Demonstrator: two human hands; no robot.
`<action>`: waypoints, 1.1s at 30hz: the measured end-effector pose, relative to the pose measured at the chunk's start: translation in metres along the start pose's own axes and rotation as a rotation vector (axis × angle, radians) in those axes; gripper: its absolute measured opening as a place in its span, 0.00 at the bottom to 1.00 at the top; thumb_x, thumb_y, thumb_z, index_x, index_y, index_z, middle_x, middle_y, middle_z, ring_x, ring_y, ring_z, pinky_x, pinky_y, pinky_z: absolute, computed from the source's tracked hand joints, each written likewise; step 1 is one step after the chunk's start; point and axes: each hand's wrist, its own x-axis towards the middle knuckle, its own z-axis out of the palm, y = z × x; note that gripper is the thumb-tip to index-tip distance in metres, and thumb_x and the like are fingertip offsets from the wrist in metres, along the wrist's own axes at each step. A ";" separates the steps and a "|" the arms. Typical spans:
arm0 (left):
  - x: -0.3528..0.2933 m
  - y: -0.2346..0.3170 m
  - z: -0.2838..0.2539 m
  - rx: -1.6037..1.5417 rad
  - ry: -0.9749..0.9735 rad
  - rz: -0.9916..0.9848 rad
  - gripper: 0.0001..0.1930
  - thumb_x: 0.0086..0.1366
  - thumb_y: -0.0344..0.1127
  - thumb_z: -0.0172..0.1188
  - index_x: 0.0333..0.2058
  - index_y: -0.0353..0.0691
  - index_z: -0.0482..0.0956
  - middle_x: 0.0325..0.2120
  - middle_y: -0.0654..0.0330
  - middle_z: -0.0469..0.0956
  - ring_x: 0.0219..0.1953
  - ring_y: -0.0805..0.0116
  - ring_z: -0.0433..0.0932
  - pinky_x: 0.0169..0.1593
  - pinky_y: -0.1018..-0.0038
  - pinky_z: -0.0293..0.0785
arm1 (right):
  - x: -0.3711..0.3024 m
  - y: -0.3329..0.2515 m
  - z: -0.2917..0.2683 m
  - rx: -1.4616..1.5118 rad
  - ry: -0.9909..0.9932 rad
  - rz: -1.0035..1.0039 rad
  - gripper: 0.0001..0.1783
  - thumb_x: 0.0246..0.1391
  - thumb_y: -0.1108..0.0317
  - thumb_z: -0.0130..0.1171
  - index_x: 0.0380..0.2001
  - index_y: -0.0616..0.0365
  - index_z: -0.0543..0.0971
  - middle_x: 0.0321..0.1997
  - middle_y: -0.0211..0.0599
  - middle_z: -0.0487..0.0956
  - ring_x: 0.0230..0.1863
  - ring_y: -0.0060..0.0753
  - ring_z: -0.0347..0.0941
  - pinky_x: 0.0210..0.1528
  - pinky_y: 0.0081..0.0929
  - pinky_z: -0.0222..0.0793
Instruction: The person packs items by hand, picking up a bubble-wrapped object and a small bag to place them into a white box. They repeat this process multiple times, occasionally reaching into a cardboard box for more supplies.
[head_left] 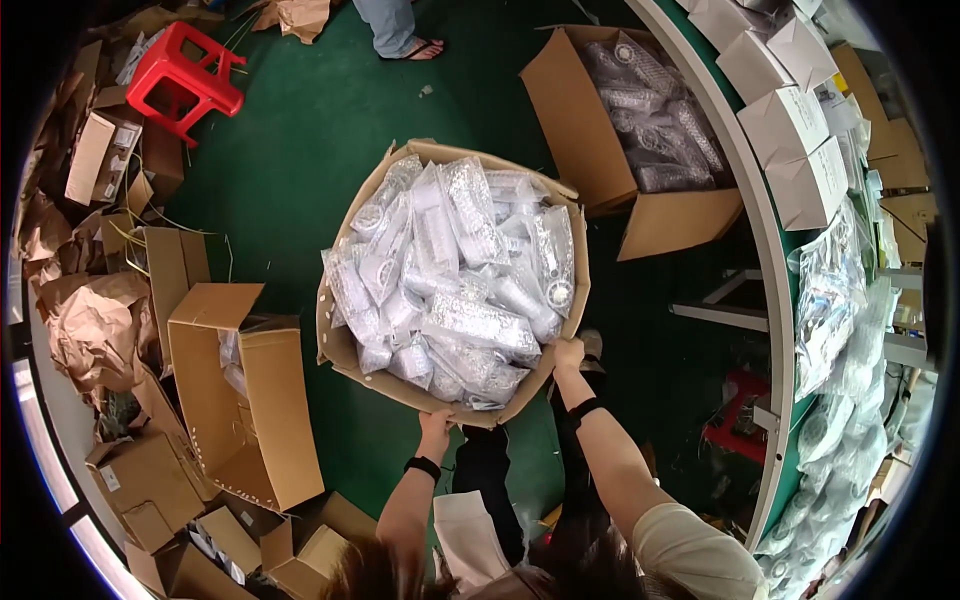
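Note:
A large open cardboard box (584,250) stands in the middle, heaped to the rim with several clear bubble-wrap packages (480,325). What is inside the wrapping is hard to make out. My left hand (435,425) grips the box's near edge, fingers closed round the cardboard. At the near right corner, my right hand (567,355) holds the same rim. Both wrists carry a dark band. The fingertips of both hands are partly hidden by the box wall.
Another box (580,120) of wrapped packages sits at the far right, beside a long table (775,300) with white cartons and bubble-wrapped goods. Leftward are an open box (295,400), crumpled brown paper (95,325) and a red stool (185,80). Another person's foot (425,50) shows at the top.

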 end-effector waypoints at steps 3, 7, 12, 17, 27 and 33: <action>-0.002 0.034 -0.006 0.084 -0.060 -0.064 0.14 0.44 0.19 0.53 0.33 0.28 0.66 0.27 0.54 0.71 0.26 0.62 0.74 0.29 0.70 0.74 | -0.005 0.025 0.005 0.132 -0.002 0.088 0.11 0.35 0.75 0.55 0.26 0.72 0.74 0.23 0.43 0.75 0.24 0.35 0.72 0.26 0.30 0.65; 0.016 0.092 -0.048 0.241 -0.139 -0.035 0.10 0.43 0.20 0.51 0.29 0.29 0.67 0.22 0.55 0.71 0.24 0.64 0.74 0.27 0.72 0.73 | -0.088 0.027 0.019 0.218 -0.049 0.279 0.16 0.36 0.71 0.57 0.28 0.76 0.74 0.27 0.56 0.76 0.31 0.49 0.75 0.34 0.36 0.68; 0.070 0.155 -0.109 0.492 -0.030 -0.002 0.10 0.44 0.23 0.51 0.29 0.28 0.69 0.21 0.55 0.71 0.25 0.61 0.73 0.30 0.70 0.73 | -0.173 0.033 0.035 0.510 -0.508 0.632 0.15 0.42 0.74 0.56 0.37 0.64 0.71 0.30 0.40 0.74 0.31 0.35 0.72 0.28 0.33 0.71; 0.057 0.177 -0.030 1.117 0.642 0.499 0.19 0.43 0.27 0.52 0.37 0.27 0.66 0.33 0.47 0.68 0.35 0.52 0.69 0.38 0.64 0.69 | -0.189 0.006 -0.065 0.063 -1.090 0.335 0.19 0.49 0.66 0.52 0.47 0.53 0.69 0.36 0.29 0.76 0.34 0.21 0.71 0.32 0.21 0.68; -0.248 0.257 0.262 0.771 -0.357 0.537 0.25 0.45 0.20 0.51 0.46 0.35 0.63 0.45 0.52 0.63 0.52 0.59 0.62 0.49 0.69 0.61 | -0.162 -0.209 -0.454 0.278 -0.860 -0.744 0.15 0.48 0.76 0.51 0.43 0.62 0.71 0.31 0.39 0.78 0.32 0.27 0.75 0.35 0.22 0.69; -0.372 0.326 0.429 0.744 -0.935 0.943 0.16 0.52 0.20 0.47 0.41 0.36 0.68 0.38 0.59 0.72 0.42 0.70 0.71 0.41 0.77 0.67 | -0.196 -0.328 -0.667 -0.215 -0.516 -1.100 0.17 0.45 0.73 0.54 0.42 0.61 0.72 0.27 0.38 0.75 0.30 0.38 0.73 0.32 0.28 0.69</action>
